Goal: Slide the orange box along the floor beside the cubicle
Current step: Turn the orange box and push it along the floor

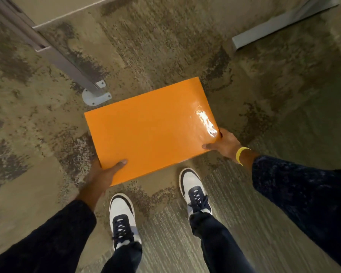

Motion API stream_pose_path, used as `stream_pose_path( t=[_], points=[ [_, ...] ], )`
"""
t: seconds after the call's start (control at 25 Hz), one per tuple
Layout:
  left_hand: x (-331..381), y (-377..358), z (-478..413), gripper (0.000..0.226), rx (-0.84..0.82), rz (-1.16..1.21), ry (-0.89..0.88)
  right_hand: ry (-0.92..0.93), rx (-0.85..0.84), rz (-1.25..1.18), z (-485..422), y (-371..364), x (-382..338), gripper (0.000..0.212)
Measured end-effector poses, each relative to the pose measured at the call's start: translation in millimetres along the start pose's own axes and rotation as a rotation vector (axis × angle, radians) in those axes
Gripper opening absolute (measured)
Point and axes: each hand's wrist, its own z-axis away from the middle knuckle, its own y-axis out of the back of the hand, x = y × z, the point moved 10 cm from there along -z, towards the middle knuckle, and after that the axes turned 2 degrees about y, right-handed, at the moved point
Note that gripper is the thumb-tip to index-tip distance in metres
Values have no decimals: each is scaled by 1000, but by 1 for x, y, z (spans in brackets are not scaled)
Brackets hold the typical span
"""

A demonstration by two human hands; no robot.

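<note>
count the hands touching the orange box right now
2. The left hand grips the near left corner of the orange box; the right hand grips its near right corner. Fingers under the box are hidden.

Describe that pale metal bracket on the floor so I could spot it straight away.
Follow the grey cubicle partition that runs down from the upper left to where it ends on the carpet. At its end sits the foot bracket, just off the far left corner of the orange box. It is a pale rounded plate with visible screw heads.

Mottled tan carpet (47, 123), grey partition post (67, 64) with floor bracket (96, 97)
</note>
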Motion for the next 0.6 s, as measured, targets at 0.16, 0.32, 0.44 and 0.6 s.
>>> stream_pose_path(
  t=[0.16,0.32,0.44,0.6],
  points=[
    [38,-50,6,84,-68,-1,-17,-23,25,-144,11,50,23,82],
    [77,-98,6,99,-139,-33,-16,-10,77,-213,9,103,38,69],
    [107,-139,11,110,-176,-27,-18,-20,113,-242,0,147,49,70],
    [141,-195,18,90,-201,-17,-27,-2,144,-253,-16,207,54,71]
  ],
)
